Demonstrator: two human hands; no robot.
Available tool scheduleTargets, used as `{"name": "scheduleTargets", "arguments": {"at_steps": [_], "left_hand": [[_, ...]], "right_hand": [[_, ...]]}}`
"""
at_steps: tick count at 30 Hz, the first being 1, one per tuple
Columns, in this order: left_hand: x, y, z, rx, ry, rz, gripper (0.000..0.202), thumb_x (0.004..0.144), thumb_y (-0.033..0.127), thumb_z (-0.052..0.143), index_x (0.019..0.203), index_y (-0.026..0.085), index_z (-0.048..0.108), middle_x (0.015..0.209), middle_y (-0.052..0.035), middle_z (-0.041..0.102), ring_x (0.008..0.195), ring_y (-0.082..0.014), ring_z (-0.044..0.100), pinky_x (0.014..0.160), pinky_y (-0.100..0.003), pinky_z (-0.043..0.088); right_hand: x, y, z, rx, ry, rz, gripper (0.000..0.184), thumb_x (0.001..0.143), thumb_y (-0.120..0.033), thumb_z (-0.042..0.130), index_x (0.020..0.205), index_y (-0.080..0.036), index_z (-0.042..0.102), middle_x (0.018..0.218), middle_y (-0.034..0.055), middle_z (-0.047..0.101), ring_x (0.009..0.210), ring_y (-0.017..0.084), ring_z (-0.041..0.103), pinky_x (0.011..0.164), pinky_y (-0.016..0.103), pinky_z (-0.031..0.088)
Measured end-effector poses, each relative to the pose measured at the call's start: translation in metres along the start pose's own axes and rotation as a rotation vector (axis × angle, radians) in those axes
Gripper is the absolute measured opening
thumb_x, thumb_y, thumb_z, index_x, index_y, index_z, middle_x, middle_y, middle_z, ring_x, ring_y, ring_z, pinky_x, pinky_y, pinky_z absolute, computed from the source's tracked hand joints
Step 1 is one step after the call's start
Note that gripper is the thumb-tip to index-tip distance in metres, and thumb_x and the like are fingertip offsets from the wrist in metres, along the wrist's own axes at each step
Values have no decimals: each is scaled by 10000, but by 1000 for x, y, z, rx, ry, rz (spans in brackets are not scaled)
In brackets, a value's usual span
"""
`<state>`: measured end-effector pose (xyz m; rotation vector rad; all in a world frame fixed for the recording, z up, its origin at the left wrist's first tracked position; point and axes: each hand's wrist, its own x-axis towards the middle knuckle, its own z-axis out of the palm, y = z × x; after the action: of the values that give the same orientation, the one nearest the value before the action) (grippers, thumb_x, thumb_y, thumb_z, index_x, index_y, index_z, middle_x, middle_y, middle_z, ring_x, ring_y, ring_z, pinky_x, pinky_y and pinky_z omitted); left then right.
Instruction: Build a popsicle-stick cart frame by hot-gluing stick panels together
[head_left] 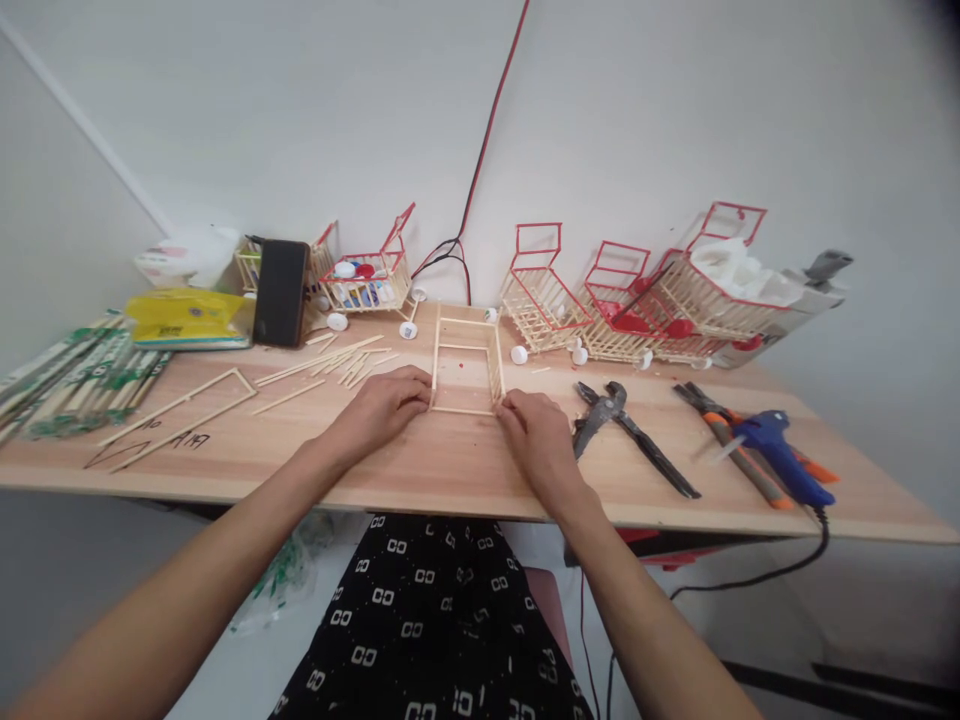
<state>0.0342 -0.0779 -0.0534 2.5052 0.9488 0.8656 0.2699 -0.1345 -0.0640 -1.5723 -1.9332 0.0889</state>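
A small box-shaped frame of thin wooden sticks (466,410) stands on the wooden table in front of me. Slats fill its right side, while its near face is an outline only. My left hand (391,402) pinches the frame's near left corner between thumb and fingers. At the near right corner, my right hand (538,440) grips it the same way. Loose cut sticks (360,370) lie to the left of the frame. A flat rectangular stick frame (187,405) rests farther left, beside pencilled marks on the wood.
Miniature stick shopping carts with red handles (544,305) and white wheels line the wall. Slip-joint pliers (611,410), orange-handled pliers (727,430) and a blue glue gun (780,455) lie right. A phone (280,292), yellow packet (191,318) and stick bundles (97,375) are left.
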Motion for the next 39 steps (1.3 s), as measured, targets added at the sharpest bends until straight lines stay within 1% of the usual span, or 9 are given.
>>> {"name": "scheduleTargets", "arguments": {"at_steps": [6, 10, 19, 31, 39], "left_hand": [[-1, 1, 0, -11, -19, -15, 154, 865, 163, 523, 773, 180, 645, 993, -42, 656, 913, -156, 624, 816, -280, 472], [0, 0, 1, -22, -4, -26, 150, 864, 178, 542, 752, 177, 641, 971, -40, 657, 885, -160, 626, 797, -293, 476], [1, 0, 3, -39, 14, -18, 152, 853, 151, 557, 726, 166, 640, 934, -43, 655, 856, -154, 622, 774, -283, 468], [2, 2, 1, -39, 2, -20, 154, 849, 137, 551, 715, 164, 621, 937, -41, 645, 860, -155, 617, 786, -284, 466], [1, -1, 2, -40, 6, -17, 134, 831, 113, 581, 712, 164, 616, 949, -29, 644, 874, -151, 615, 787, -272, 454]], "right_hand": [[0, 1, 1, -7, 1, -2, 221, 910, -245, 475, 697, -219, 527, 718, 21, 612, 772, 199, 527, 722, 300, 351], [0, 1, 2, 16, -3, 8, 211, 910, -238, 476, 709, -219, 537, 745, 28, 627, 792, 206, 532, 739, 307, 355], [1, -2, 1, 6, -14, 18, 219, 914, -230, 475, 702, -214, 525, 743, 33, 625, 790, 209, 530, 748, 311, 352], [2, -1, 0, -4, -26, 27, 224, 914, -231, 489, 695, -211, 531, 743, 30, 625, 798, 207, 527, 752, 304, 341], [1, 0, 2, -3, -15, 28, 222, 915, -236, 493, 700, -211, 539, 744, 29, 631, 797, 205, 529, 750, 297, 334]]}}
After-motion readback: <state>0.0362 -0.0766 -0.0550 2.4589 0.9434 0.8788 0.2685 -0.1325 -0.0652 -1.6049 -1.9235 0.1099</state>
